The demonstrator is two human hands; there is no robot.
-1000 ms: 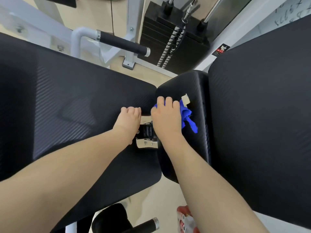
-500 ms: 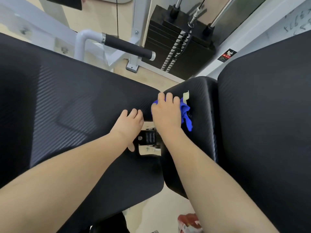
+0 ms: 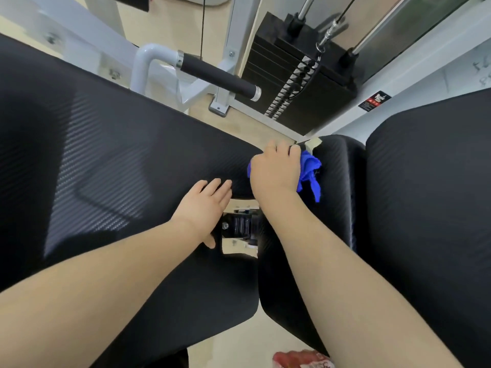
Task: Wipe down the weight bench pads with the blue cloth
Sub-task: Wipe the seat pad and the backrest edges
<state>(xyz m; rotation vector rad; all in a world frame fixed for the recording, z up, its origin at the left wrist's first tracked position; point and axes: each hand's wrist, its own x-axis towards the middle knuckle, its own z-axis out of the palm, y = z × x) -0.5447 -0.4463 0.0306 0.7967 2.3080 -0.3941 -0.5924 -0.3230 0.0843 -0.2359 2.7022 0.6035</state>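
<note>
R hand's fingers (image 3: pixel 281 151) were curled over the blue cloth (image 3: pixel 309 170), pressing it on the narrow pad's (image 3: pixel 334 181) far end, prob. to scrub there. L hand (image 3: pixel 204 205) lay flat, fingers straight, holding nothing, bracing the big pad (image 3: pixel 111 160). Vs 1 s ago, the cloth had slid farther up.

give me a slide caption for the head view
Right hand presses the blue cloth on a black bench pad; left hand rests on the neighbouring pad.
</note>
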